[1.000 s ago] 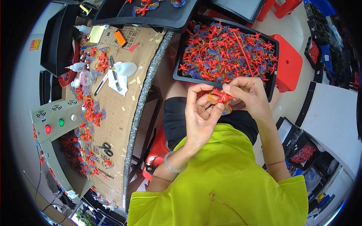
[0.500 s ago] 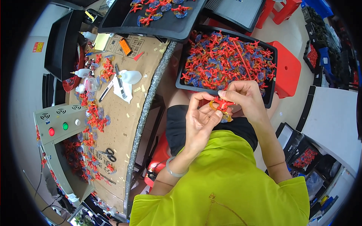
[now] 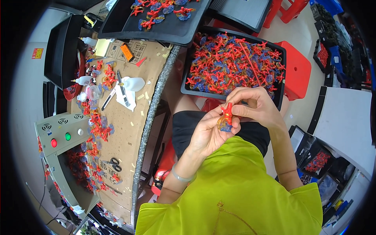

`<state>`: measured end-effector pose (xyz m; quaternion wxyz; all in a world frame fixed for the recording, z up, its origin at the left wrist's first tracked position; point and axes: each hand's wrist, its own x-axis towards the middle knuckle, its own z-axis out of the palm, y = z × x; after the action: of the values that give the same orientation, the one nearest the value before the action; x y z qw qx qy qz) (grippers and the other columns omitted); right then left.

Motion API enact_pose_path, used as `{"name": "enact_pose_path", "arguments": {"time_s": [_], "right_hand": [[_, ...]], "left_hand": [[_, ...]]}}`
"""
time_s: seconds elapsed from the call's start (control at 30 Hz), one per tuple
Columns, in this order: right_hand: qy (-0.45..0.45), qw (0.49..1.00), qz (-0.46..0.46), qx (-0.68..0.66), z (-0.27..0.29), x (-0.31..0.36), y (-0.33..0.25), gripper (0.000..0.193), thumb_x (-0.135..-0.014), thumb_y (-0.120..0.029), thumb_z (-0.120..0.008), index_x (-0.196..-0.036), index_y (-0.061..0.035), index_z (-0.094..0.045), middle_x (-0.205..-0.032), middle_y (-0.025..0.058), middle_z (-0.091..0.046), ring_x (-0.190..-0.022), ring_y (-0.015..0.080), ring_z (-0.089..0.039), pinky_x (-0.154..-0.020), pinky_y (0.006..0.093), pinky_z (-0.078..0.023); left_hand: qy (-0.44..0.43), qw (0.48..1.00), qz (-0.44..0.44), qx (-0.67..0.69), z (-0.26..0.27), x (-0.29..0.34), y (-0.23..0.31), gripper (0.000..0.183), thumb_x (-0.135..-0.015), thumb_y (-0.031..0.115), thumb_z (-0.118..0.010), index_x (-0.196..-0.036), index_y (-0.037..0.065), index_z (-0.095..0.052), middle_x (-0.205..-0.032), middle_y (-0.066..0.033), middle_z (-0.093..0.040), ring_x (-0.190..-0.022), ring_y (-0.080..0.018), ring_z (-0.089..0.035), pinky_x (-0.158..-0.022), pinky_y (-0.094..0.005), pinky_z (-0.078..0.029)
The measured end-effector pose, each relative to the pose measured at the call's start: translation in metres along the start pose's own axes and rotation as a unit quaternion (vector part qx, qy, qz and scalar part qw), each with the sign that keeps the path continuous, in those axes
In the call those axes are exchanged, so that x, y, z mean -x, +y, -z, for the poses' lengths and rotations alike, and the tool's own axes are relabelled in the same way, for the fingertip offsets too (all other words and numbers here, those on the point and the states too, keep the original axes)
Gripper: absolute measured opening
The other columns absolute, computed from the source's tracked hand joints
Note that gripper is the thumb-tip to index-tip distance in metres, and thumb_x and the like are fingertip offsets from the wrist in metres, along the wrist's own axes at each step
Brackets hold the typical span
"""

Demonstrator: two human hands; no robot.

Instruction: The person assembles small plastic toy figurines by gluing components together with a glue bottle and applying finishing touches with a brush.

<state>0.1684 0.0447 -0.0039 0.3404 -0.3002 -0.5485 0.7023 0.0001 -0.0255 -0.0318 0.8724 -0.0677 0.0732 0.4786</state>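
Note:
Over my lap, a small red plastic figurine [image 3: 226,112] with a translucent blue and yellow base is held between both hands. My left hand [image 3: 208,131] has its fingers closed around the base and lower part. From the other side, my right hand [image 3: 256,107] pinches the figurine's upper part with thumb and forefinger. Just beyond my hands lies a black tray [image 3: 188,91] heaped with many similar red, blue and yellow figurines. A thin red stick lies across that heap.
The cardboard-covered workbench [image 3: 129,156] on my left bears white squeeze bottles [image 3: 134,84], a craft knife [image 3: 122,88], scissors [image 3: 115,164] and figurines beside a grey machine [image 3: 62,131] with coloured buttons. Another black tray [image 3: 164,33] overhangs its far end. A red stool [image 3: 297,70] stands at right.
The figurine has been turned more upright, its base now lower and towards me. My left hand has opened from its raised-finger pinch to cradle it from below; my right hand has shifted slightly down.

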Motion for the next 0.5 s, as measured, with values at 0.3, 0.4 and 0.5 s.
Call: {"name": "enact_pose_path", "arguments": {"time_s": [0.3,0.4,0.5], "right_hand": [[0.115,0.986,-0.101,0.066,-0.006,0.002,-0.019,0.013,-0.088,-0.008,-0.066,-0.083,0.0043,-0.066,-0.068,0.0033,-0.063,-0.055,0.0066,-0.059,-0.05,0.0198,-0.044],[0.091,0.989,-0.116,0.015,-0.005,0.003,-0.017,0.017,-0.088,-0.012,-0.066,-0.083,0.0047,-0.067,-0.07,0.0023,-0.064,-0.058,0.0048,-0.058,-0.052,0.0194,-0.044],[0.122,0.979,-0.16,0.029,-0.001,0.004,-0.018,0.02,-0.089,-0.015,-0.067,-0.084,0.0044,-0.069,-0.071,0.0014,-0.065,-0.061,0.0027,-0.056,-0.054,0.019,-0.043]], "left_hand": [[0.123,0.883,-0.157,-0.426,-0.019,-0.005,-0.007,0.049,-0.09,0.007,-0.058,-0.131,0.002,-0.03,-0.099,-0.0155,-0.06,-0.084,-0.0177,-0.063,-0.065,-0.0268,-0.051],[0.156,0.853,-0.148,-0.476,-0.023,-0.006,-0.008,0.051,-0.085,-0.006,-0.056,-0.129,0.001,-0.032,-0.093,-0.0102,-0.062,-0.071,-0.009,-0.06,-0.058,-0.0203,-0.047],[0.182,0.836,-0.157,-0.494,-0.028,-0.005,-0.007,0.049,-0.084,-0.007,-0.054,-0.127,0.001,-0.032,-0.088,-0.0091,-0.063,-0.072,-0.0087,-0.059,-0.058,-0.0202,-0.046]]}}
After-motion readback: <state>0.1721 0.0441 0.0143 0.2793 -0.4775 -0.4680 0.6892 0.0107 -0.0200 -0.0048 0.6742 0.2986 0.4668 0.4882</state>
